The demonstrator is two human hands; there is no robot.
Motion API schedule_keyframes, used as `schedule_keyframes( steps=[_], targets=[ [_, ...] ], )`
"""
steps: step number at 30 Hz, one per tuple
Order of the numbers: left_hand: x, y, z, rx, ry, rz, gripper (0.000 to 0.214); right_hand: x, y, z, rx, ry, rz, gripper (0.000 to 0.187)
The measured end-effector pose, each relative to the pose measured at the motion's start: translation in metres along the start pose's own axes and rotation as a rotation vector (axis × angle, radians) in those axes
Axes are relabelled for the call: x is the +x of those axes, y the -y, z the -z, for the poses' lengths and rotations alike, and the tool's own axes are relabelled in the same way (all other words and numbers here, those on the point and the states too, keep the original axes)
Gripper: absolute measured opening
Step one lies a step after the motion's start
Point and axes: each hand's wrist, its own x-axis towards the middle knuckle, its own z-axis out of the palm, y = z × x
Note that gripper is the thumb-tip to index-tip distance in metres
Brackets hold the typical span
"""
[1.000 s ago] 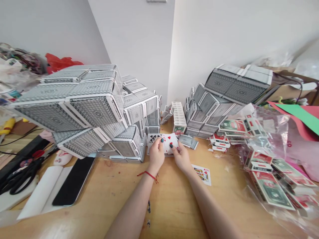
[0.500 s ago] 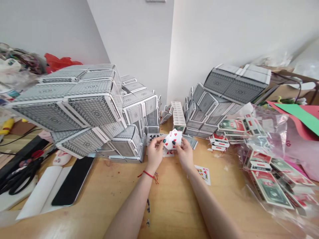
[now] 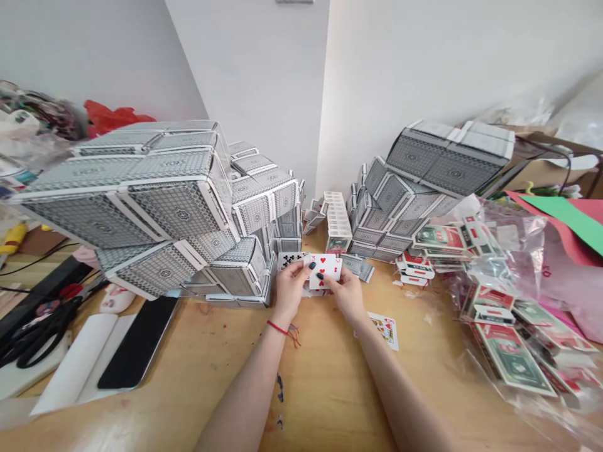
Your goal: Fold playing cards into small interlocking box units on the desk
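Holding heart cards (image 3: 328,265) over the wooden table (image 3: 325,389), two hands come close together in the middle. The left hand (image 3: 289,287) pinches the cards at their left side, with its thumb on the front. The right hand (image 3: 347,291) pinches them from the other side, and its thumb is on the front too. Both hands have their fingers clamped on the cards, but how the fingers sit at the back is hidden. The front card shows a red 3, and a red 2 peeks out at its right.

Cards with black spots (image 3: 288,258) lie just beside the left hand. A red string (image 3: 279,327) goes around the wrist there. A king card (image 3: 390,328) lies face up near the right arm. Some grey-backed cards (image 3: 360,269) lie near the right hand.

On the left stands a big grey card tower (image 3: 181,210), with a black phone (image 3: 139,344) lying near it. Another grey tower (image 3: 445,160) stands on the right, near red and green card boxes (image 3: 513,358).
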Motion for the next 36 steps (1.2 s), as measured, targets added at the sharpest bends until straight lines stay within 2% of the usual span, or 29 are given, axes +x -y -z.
schedule_keyframes(
  steps=[2, 6, 12, 16, 20, 27, 36],
  targets=[
    [0.0002, 0.0024, 0.0009, 0.025, 0.039, -0.008, 0.029, -0.0001, -0.0007, -0.0004, -0.003, -0.013, 0.016, 0.036],
    [0.0018, 0.0064, 0.0046, 0.087, 0.01, -0.03, 0.028, -0.0012, -0.0007, -0.0012, -0.002, -0.026, 0.079, 0.032],
    [0.0035, 0.0089, 0.006, 0.116, -0.033, 0.012, 0.029, -0.0009, -0.0018, -0.0006, -0.014, -0.015, 0.077, 0.032],
    [0.004, 0.0101, 0.0066, 0.132, -0.013, -0.013, 0.028, -0.0002, -0.0035, -0.0002, -0.041, -0.035, 0.088, 0.032],
    [0.0032, 0.0098, 0.008, 0.176, -0.007, -0.053, 0.026, 0.0, -0.0036, 0.0004, -0.057, -0.039, 0.079, 0.032],
    [0.0005, 0.0035, 0.0076, 0.277, -0.07, -0.188, 0.015, 0.0004, -0.0032, 0.0035, -0.051, 0.041, 0.012, 0.033],
    [0.0021, 0.0046, 0.0096, 0.34, -0.06, -0.184, 0.019, 0.0002, -0.0029, 0.0038, -0.047, 0.005, 0.002, 0.04]
  ],
)
